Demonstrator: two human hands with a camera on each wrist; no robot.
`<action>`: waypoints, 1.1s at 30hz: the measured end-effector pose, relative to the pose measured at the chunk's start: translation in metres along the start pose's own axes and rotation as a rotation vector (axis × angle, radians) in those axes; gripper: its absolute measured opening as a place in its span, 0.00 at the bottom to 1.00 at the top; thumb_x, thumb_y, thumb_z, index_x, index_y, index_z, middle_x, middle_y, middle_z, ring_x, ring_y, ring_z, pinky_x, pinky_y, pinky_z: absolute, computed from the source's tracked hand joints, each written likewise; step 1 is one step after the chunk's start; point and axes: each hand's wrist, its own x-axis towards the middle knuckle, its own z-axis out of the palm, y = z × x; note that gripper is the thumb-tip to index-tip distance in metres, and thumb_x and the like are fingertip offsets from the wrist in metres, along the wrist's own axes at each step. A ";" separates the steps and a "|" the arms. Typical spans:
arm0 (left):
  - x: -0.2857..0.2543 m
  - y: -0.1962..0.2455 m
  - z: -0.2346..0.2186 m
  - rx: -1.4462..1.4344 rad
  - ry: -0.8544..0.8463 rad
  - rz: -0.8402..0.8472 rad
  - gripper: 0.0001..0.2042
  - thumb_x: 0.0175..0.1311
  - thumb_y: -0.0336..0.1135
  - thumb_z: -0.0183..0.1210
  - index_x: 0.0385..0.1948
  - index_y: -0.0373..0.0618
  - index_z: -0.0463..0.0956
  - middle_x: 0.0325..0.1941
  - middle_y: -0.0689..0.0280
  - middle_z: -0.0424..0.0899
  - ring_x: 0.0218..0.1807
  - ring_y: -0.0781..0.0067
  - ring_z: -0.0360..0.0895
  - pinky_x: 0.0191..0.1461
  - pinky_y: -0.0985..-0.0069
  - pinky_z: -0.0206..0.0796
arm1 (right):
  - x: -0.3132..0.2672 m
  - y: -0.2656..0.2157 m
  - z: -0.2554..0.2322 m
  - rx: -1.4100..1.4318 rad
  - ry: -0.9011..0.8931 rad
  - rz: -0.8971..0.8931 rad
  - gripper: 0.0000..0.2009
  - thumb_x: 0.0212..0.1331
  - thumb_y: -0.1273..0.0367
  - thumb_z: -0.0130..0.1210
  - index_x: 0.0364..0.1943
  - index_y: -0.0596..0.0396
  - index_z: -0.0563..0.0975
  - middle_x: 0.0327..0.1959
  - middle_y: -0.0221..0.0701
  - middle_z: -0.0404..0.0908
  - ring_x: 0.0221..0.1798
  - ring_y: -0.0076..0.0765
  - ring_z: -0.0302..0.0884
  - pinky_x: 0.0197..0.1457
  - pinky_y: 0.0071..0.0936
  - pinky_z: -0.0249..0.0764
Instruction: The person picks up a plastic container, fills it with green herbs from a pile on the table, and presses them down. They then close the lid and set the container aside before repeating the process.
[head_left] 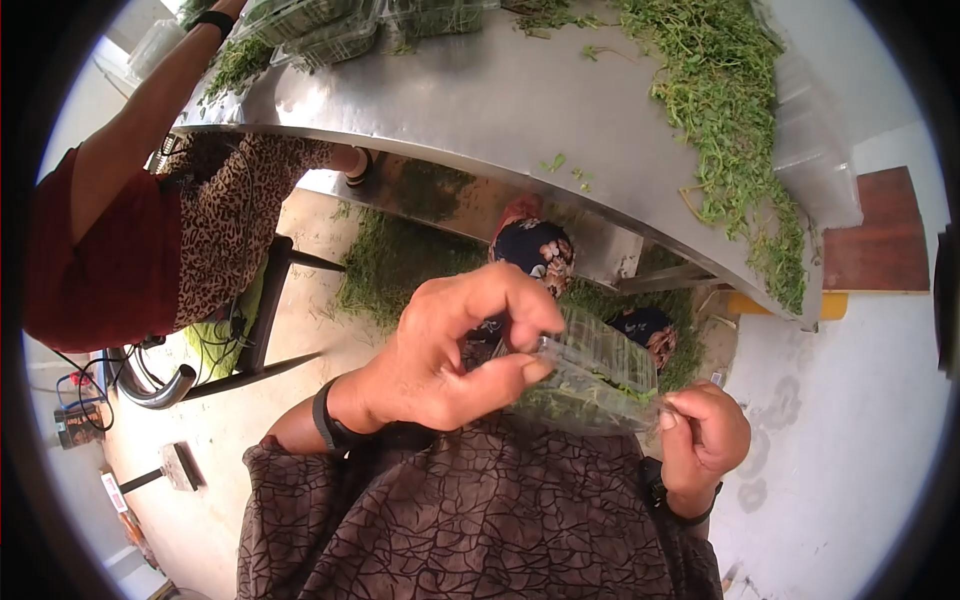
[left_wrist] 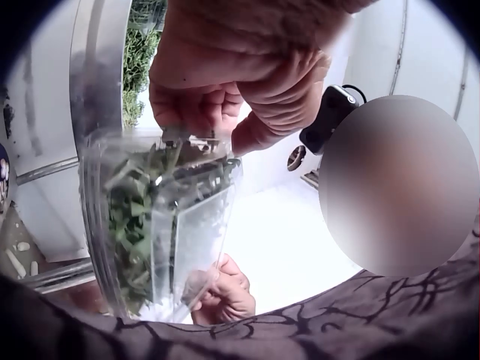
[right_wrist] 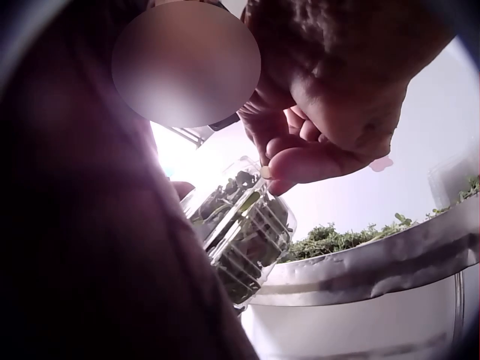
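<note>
A clear plastic clamshell box (head_left: 605, 375) with green leafy herbs inside is held up in front of the person's patterned top. At its left end the left hand (head_left: 445, 345) pinches the rim between thumb and curled fingers. The right hand (head_left: 708, 435) pinches the opposite end at a corner. Seen from the left wrist, the clamshell box (left_wrist: 161, 225) hangs under the fingers, leaves pressed against its wall. In the right wrist view, thumb and forefinger grip the edge of the clamshell box (right_wrist: 251, 232), and its ribbed side shows.
A metal table (head_left: 560, 110) stands ahead, with a long heap of cut greens (head_left: 715, 110) on its right side and filled clamshell boxes (head_left: 320, 30) at the far left. Another person (head_left: 110, 240) sits at the left. Clear empty containers (head_left: 815, 150) stand beyond the heap; greens (head_left: 390, 270) lie underneath.
</note>
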 end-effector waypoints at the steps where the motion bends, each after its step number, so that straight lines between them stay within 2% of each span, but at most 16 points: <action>1: 0.000 -0.001 0.003 -0.118 0.055 -0.110 0.11 0.48 0.21 0.59 0.35 0.40 0.73 0.32 0.67 0.74 0.35 0.76 0.71 0.41 0.77 0.64 | -0.001 0.002 0.000 0.036 0.010 0.072 0.09 0.43 0.83 0.56 0.31 0.59 0.76 0.21 0.34 0.77 0.19 0.29 0.70 0.21 0.22 0.62; 2: 0.001 -0.004 0.005 -0.235 0.110 -0.221 0.14 0.50 0.23 0.60 0.40 0.39 0.71 0.36 0.67 0.72 0.39 0.78 0.69 0.46 0.79 0.62 | -0.002 0.005 0.000 0.032 0.016 0.064 0.09 0.43 0.83 0.56 0.31 0.59 0.76 0.21 0.34 0.77 0.19 0.29 0.70 0.21 0.22 0.62; 3: 0.001 -0.012 0.002 -0.235 0.039 -0.185 0.15 0.55 0.25 0.61 0.44 0.40 0.69 0.40 0.69 0.69 0.43 0.80 0.66 0.51 0.79 0.58 | -0.002 0.008 0.000 0.060 0.034 0.125 0.08 0.44 0.83 0.56 0.30 0.59 0.76 0.22 0.33 0.77 0.19 0.28 0.71 0.22 0.21 0.63; 4: 0.002 -0.017 0.004 -0.230 0.038 -0.176 0.15 0.55 0.25 0.61 0.44 0.40 0.69 0.40 0.69 0.69 0.43 0.80 0.66 0.51 0.79 0.58 | -0.003 0.010 0.001 0.089 0.052 0.186 0.08 0.44 0.83 0.56 0.30 0.60 0.77 0.23 0.33 0.78 0.20 0.26 0.71 0.22 0.20 0.63; 6: 0.004 -0.023 0.011 -0.352 0.136 -0.230 0.13 0.57 0.25 0.59 0.43 0.40 0.69 0.40 0.70 0.70 0.41 0.81 0.66 0.48 0.80 0.59 | -0.002 0.013 0.005 0.120 0.061 0.199 0.08 0.45 0.83 0.56 0.30 0.60 0.77 0.23 0.33 0.78 0.20 0.25 0.71 0.22 0.19 0.63; 8: 0.005 -0.026 0.012 -0.412 0.143 -0.268 0.10 0.60 0.25 0.57 0.42 0.40 0.70 0.40 0.70 0.70 0.40 0.83 0.66 0.45 0.82 0.60 | -0.001 0.016 0.008 0.150 0.070 0.211 0.08 0.45 0.83 0.56 0.31 0.60 0.77 0.24 0.33 0.78 0.21 0.24 0.71 0.22 0.18 0.63; 10: 0.004 -0.028 0.010 -0.495 0.158 -0.394 0.08 0.60 0.26 0.58 0.40 0.40 0.70 0.39 0.71 0.70 0.39 0.85 0.66 0.43 0.83 0.59 | 0.001 0.017 0.009 0.158 0.066 0.219 0.09 0.45 0.84 0.56 0.31 0.60 0.77 0.24 0.33 0.78 0.21 0.24 0.71 0.23 0.18 0.64; 14: 0.015 -0.013 0.001 -0.457 0.126 -0.294 0.07 0.60 0.22 0.57 0.37 0.41 0.71 0.34 0.72 0.70 0.38 0.85 0.65 0.42 0.83 0.60 | 0.014 0.013 0.005 0.175 0.098 0.180 0.09 0.45 0.84 0.56 0.31 0.61 0.77 0.23 0.32 0.78 0.21 0.24 0.70 0.23 0.18 0.63; 17: 0.032 -0.001 -0.007 -0.320 0.164 -0.054 0.06 0.59 0.22 0.57 0.35 0.40 0.71 0.34 0.71 0.69 0.37 0.83 0.65 0.42 0.83 0.59 | 0.034 0.005 0.002 0.137 0.111 0.080 0.08 0.46 0.83 0.56 0.31 0.61 0.77 0.23 0.32 0.76 0.21 0.23 0.70 0.23 0.18 0.63; 20: 0.046 0.007 -0.013 -0.248 0.169 0.071 0.06 0.59 0.22 0.57 0.35 0.40 0.71 0.35 0.70 0.70 0.37 0.82 0.65 0.43 0.82 0.59 | 0.055 0.004 0.001 0.069 0.179 0.001 0.08 0.47 0.83 0.56 0.32 0.61 0.77 0.22 0.32 0.76 0.22 0.24 0.70 0.24 0.19 0.64; 22: 0.054 0.007 -0.016 -0.272 0.179 0.074 0.06 0.58 0.22 0.57 0.35 0.40 0.71 0.35 0.69 0.70 0.38 0.80 0.65 0.44 0.81 0.59 | 0.068 0.007 0.002 0.065 0.219 -0.021 0.07 0.49 0.82 0.56 0.34 0.62 0.77 0.24 0.33 0.77 0.23 0.25 0.72 0.27 0.19 0.67; 24: 0.064 0.006 -0.019 -0.145 0.190 0.209 0.07 0.57 0.22 0.58 0.34 0.40 0.70 0.35 0.68 0.70 0.38 0.79 0.66 0.45 0.80 0.59 | 0.079 0.010 0.001 0.022 0.227 -0.038 0.07 0.49 0.82 0.56 0.34 0.62 0.77 0.27 0.34 0.78 0.25 0.26 0.73 0.30 0.20 0.69; 27: 0.076 -0.002 -0.020 -0.093 0.211 0.277 0.07 0.55 0.22 0.58 0.33 0.40 0.70 0.35 0.67 0.71 0.38 0.78 0.67 0.45 0.80 0.59 | 0.095 0.014 0.000 -0.030 0.218 -0.079 0.08 0.49 0.82 0.55 0.35 0.62 0.77 0.30 0.36 0.79 0.27 0.28 0.75 0.33 0.22 0.71; 30: 0.083 -0.013 -0.019 -0.041 0.246 0.288 0.06 0.55 0.23 0.59 0.32 0.41 0.71 0.34 0.68 0.70 0.36 0.78 0.67 0.43 0.80 0.60 | 0.107 0.015 -0.002 -0.130 0.195 -0.077 0.10 0.48 0.81 0.56 0.37 0.61 0.78 0.32 0.37 0.80 0.30 0.34 0.77 0.36 0.27 0.73; 32: 0.085 -0.017 -0.017 -0.065 0.213 0.269 0.08 0.55 0.24 0.59 0.34 0.40 0.70 0.36 0.65 0.69 0.38 0.76 0.65 0.45 0.80 0.58 | 0.113 0.011 -0.005 -0.333 0.162 -0.108 0.13 0.45 0.79 0.57 0.39 0.61 0.78 0.38 0.39 0.81 0.37 0.44 0.77 0.42 0.34 0.74; 33: 0.087 -0.018 -0.016 -0.029 0.214 0.297 0.08 0.55 0.24 0.59 0.34 0.40 0.70 0.35 0.66 0.70 0.37 0.76 0.65 0.45 0.80 0.58 | 0.116 0.006 -0.006 -0.335 0.158 -0.112 0.13 0.45 0.79 0.57 0.39 0.61 0.78 0.38 0.39 0.81 0.37 0.44 0.77 0.42 0.34 0.74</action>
